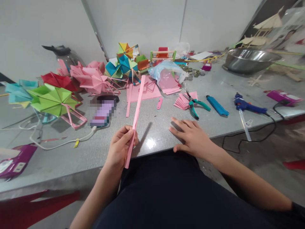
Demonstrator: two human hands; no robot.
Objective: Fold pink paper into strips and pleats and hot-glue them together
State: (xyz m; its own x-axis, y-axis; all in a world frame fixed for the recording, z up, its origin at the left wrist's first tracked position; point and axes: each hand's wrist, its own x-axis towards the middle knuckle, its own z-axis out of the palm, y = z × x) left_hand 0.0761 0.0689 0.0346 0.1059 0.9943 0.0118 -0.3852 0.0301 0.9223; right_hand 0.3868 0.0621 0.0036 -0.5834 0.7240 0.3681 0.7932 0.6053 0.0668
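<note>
A long folded strip of pink paper [139, 108] is pinched between the thumb and fingers of my left hand [124, 141], held up at a slant above the table's front edge. My right hand [190, 136] is over the table edge with its fingers spread and nothing in it. Beyond it lie turquoise-handled pliers [194, 103], partly over a fanned stack of pink paper pieces [182, 101]. A small pink tool with a hole [159, 103] sits between the hands. Behind the held strip are pink sheets [150, 93] with another narrow strip [129, 101].
Folded paper umbrellas in green [53, 98] and pink [92, 78] crowd the left, near a phone [103, 113] on a white cable. To the right are a blue cutter [217, 105], a blue glue gun [250, 104] with a trailing black cord and a steel bowl [252, 60].
</note>
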